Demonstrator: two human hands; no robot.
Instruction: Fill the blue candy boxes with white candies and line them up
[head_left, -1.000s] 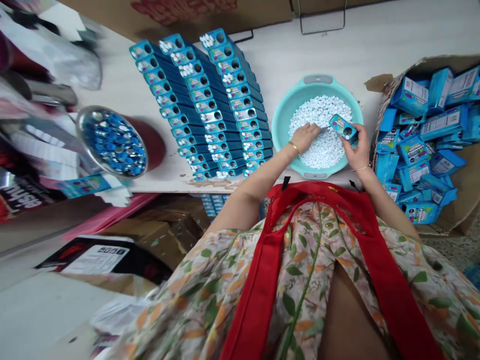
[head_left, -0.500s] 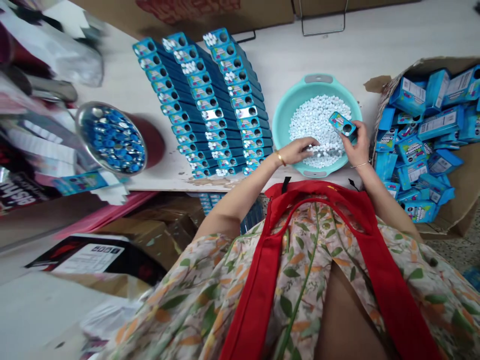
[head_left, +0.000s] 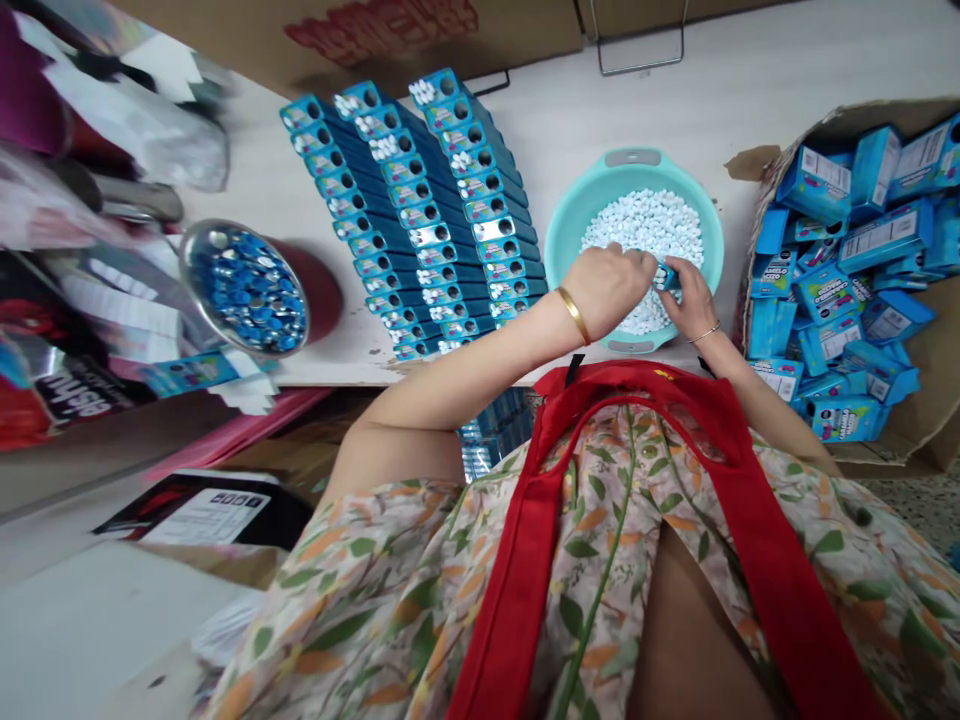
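Note:
A turquoise bowl (head_left: 559,245) holds a heap of small white candies (head_left: 656,215). Over it, my right hand (head_left: 691,298) grips a small blue candy box (head_left: 663,277), tilted, with white pieces at its near end. My left hand (head_left: 609,288) is curled closed right against the box. Its fingertips are mostly hidden behind its back, so what they hold cannot be seen. To the left, three rows of blue boxes (head_left: 420,215) stand with round holes facing up, and white candies lie on some tops.
A cardboard carton (head_left: 930,395) full of loose blue boxes (head_left: 829,290) stands at the right. On the left is a steel container (head_left: 319,290) of blue and silver pieces (head_left: 247,285). A wire handle (head_left: 641,70) and large cardboard boxes (head_left: 517,40) line the back.
My left hand has risen from the candies and moved right, up to the box. My right hand has brought the box left and lower and tilted it. The view has shifted slightly.

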